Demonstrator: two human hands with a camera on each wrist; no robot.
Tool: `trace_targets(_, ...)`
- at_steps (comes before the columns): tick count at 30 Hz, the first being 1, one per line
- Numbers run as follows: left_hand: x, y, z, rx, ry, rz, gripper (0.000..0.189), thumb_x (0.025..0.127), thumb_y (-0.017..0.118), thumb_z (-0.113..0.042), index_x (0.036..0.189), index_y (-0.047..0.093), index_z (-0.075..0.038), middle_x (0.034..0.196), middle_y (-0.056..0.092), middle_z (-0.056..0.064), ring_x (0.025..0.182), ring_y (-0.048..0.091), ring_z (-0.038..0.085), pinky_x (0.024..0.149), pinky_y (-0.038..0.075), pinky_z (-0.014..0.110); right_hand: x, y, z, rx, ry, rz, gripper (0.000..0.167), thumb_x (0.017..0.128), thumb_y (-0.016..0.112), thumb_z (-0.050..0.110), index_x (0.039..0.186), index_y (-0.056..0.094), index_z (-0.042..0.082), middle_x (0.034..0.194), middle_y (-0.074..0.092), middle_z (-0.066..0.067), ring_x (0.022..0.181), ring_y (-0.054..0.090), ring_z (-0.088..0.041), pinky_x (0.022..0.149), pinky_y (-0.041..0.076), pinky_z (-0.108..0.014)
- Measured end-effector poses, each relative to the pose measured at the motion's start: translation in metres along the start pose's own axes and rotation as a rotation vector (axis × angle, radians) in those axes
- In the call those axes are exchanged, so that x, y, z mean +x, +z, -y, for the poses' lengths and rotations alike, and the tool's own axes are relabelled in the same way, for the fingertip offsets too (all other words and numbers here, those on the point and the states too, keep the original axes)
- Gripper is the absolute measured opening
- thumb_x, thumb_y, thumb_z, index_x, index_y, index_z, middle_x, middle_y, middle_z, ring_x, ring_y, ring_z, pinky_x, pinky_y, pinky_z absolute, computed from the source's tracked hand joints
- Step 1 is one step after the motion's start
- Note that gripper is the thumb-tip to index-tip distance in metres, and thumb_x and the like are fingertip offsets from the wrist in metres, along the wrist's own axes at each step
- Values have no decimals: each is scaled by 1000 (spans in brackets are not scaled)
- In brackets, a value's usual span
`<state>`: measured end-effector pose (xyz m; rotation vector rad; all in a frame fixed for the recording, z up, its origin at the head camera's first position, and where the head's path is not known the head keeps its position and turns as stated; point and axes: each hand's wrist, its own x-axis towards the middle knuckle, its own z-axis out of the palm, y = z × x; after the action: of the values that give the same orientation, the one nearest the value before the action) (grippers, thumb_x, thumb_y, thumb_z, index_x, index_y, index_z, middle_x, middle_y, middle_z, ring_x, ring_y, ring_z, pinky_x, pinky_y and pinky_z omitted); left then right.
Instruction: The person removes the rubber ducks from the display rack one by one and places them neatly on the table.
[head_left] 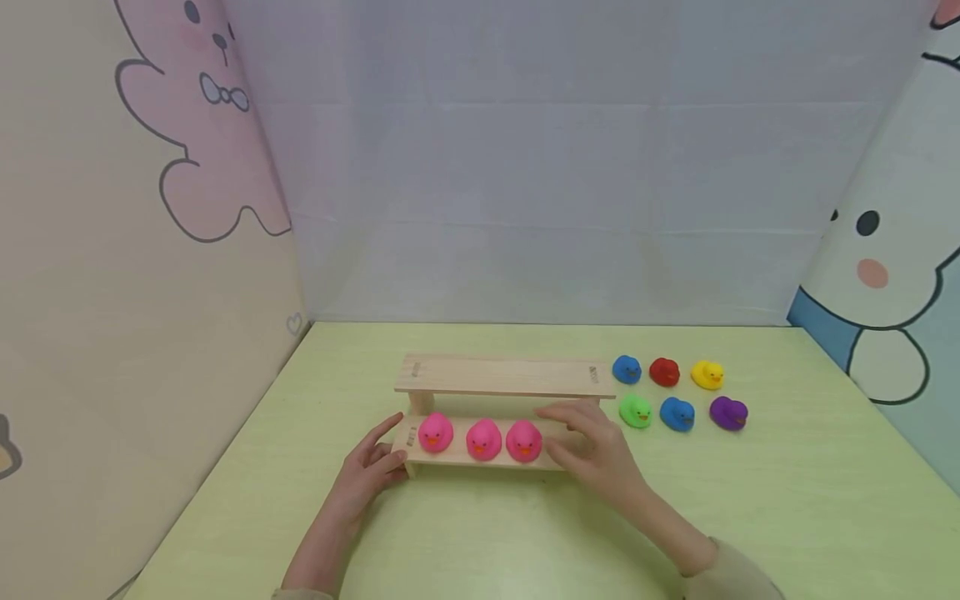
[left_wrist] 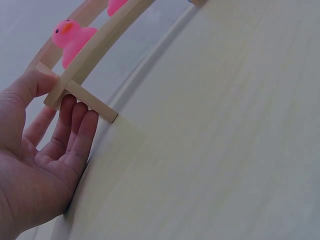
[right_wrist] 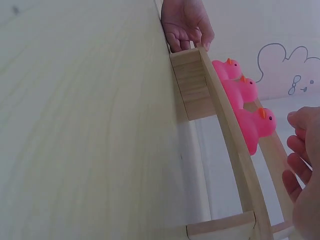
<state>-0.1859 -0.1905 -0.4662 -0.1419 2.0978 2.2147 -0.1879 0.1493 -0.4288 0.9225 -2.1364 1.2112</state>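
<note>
A two-tier wooden rack stands on the table, its upper board behind the lower one. Three pink rubber ducks sit on the lower board: a left duck, a middle duck and a right duck. My left hand holds the rack's left end, thumb at the board's end and fingers below it in the left wrist view. Over the lower board's right part is my right hand, beside the right duck. Its loosely bent fingers hold nothing, and a gap separates them from the duck in the right wrist view.
Right of the rack are more rubber ducks: two blue, a red duck, a yellow duck, a green duck and a purple duck. Cloth walls surround the pale table at the back and sides.
</note>
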Motion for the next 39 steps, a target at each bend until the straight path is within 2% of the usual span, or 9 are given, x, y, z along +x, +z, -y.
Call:
trace_targets(5,0,0,-1,9,-6,-1,57,92,64,-1,144,49,-20,104,63,17,94,63,27,79,54,33,4,9,2,70,51,54,38,82,78,3,118,69,10,116,66,3,105,56,-17,77,55,-36)
trace_targets(12,0,1,-1,6,2,4,57,92,64,-1,144,49,-19,103,63,17,94,63,27,79,54,33,1,16,-4,163,155,144,32,89,71,5,120,68,13,115,64,4,99,56,-18,78,53,-33)
trace_targets(16,2,1,0,10,3,5,57,92,64,-2,144,49,-19,103,63,17,94,63,27,80,54,33,0,16,-5,155,197,175,30,90,71,10,119,69,16,114,64,8,99,55,-16,78,52,-32)
trace_targets(25,2,1,0,21,13,-2,56,92,63,-1,144,49,-18,103,64,18,95,63,27,80,54,34,1,14,-1,150,267,193,30,89,72,15,119,70,18,107,64,11,87,55,-18,70,49,-27)
trace_targets(32,2,1,1,22,6,-14,56,92,63,-1,144,49,-18,104,64,18,95,64,27,80,54,34,1,14,1,170,329,194,29,89,72,18,118,70,20,98,62,9,86,54,-17,70,48,-26)
trace_targets(39,1,0,1,9,9,-10,57,92,63,1,144,49,-18,103,64,18,94,64,27,80,54,34,-1,15,1,187,372,195,28,89,73,20,117,71,22,99,63,9,87,55,-18,71,48,-25)
